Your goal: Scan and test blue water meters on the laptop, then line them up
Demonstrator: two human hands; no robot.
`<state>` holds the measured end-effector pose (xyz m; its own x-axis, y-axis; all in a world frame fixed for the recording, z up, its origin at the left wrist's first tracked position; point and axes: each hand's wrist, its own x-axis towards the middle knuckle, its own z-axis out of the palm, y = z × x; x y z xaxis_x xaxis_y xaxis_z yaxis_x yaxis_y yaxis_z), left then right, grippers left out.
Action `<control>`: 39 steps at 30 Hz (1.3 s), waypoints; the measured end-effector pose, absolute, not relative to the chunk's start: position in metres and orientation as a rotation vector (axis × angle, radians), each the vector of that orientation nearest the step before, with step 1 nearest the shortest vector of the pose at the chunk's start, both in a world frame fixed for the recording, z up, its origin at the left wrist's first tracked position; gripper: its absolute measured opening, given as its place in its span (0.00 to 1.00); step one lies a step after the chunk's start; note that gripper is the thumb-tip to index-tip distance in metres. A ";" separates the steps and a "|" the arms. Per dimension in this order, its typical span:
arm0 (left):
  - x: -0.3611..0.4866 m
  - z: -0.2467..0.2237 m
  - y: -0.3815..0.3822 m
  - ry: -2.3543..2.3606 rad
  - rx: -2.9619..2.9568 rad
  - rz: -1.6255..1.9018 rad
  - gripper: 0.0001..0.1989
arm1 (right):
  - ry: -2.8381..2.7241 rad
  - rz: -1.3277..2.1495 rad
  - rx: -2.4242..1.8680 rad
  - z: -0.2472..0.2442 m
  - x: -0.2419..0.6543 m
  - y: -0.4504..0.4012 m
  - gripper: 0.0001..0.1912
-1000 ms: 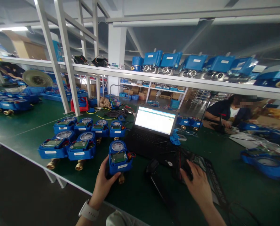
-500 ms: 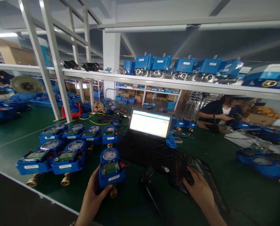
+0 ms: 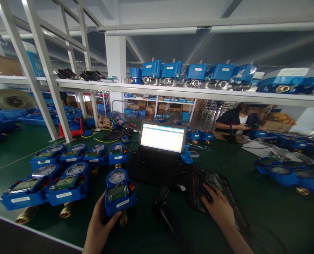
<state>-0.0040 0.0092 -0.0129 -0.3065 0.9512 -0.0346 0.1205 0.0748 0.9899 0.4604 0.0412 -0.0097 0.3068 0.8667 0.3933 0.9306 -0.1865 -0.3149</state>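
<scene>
My left hand [image 3: 100, 220] grips the lower left side of a blue water meter [image 3: 118, 190], its thumb along the front edge by the white label. The meter has a round dial, a green circuit board, red wires and a brass pipe end below. My right hand [image 3: 220, 206] is curled over a black computer mouse [image 3: 207, 194] on a patterned mouse pad [image 3: 225, 187]. Between the hands lies a black handheld scanner [image 3: 164, 208]. Behind it an open laptop [image 3: 160, 141] shows a mostly white screen with a table.
Several more blue meters [image 3: 64, 187] stand in rows at the left, others [image 3: 286, 173] at the right. A shelf [image 3: 157, 86] carrying blue valve units [image 3: 172, 70] spans the bench. A blue cloth [image 3: 187, 155] lies beside the laptop. Another person [image 3: 238, 121] sits across, holding something dark.
The whole view has swung a little to the right, so the bench things appear farther left. Both hands keep their holds on the water meter and the mouse.
</scene>
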 end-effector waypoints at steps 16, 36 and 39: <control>0.005 0.002 0.008 1.566 1.101 1.369 0.52 | -1.547 -0.221 -2.174 -0.006 0.460 0.042 0.30; 0.003 0.002 0.007 1.573 1.049 1.366 0.55 | -1.587 -0.336 -2.199 -0.009 0.460 0.043 0.26; 0.005 0.005 0.007 1.578 1.046 1.365 0.56 | -1.585 -0.303 -2.224 -0.006 0.458 0.043 0.27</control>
